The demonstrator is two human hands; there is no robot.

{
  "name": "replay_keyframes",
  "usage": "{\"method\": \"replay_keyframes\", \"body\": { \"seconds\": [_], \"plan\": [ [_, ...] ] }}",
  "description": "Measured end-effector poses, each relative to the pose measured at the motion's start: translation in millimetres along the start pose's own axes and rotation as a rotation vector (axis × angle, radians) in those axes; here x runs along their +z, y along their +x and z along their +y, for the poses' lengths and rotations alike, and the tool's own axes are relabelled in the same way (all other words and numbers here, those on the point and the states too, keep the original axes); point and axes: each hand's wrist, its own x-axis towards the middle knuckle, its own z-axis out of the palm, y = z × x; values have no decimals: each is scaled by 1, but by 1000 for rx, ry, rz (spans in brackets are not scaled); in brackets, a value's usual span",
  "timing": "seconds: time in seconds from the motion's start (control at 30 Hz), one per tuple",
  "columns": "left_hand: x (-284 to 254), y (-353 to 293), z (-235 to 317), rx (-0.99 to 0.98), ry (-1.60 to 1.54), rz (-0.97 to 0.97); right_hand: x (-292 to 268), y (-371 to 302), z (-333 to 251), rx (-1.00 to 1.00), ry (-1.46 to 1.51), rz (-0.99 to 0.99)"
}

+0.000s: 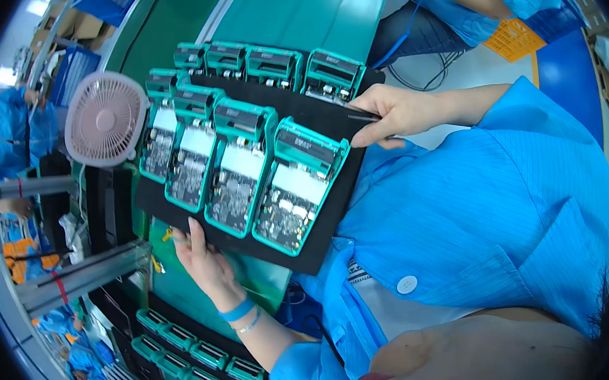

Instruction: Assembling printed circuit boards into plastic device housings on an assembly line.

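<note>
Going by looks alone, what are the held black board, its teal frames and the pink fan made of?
Black board: matte, possibly foam or plastic; almost no highlights.
Teal frames: likely moulded plastic; rounded corners, even colour.
Pink fan: probably plastic; smooth, uniformly coloured housing.

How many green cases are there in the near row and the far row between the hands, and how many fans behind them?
Green cases, near row: 4
Green cases, far row: 4
Fan: 1
Total: 9
</note>
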Motion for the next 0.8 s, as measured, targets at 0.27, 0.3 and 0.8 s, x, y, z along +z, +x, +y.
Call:
{"method": "replay_keyframes", "body": {
  "seconds": [0.27,0.3,0.8],
  "plan": [
    [30,-11,69,128,-4,-24,-23,-4,-40,-252,-149,-88],
    [36,-4,80,132,10,-62,-27,-9,-51,-273,-150,-58],
    [244,206,85,-313,-148,-365,-238,10,-98,-484,-233,552]
  ]
}}
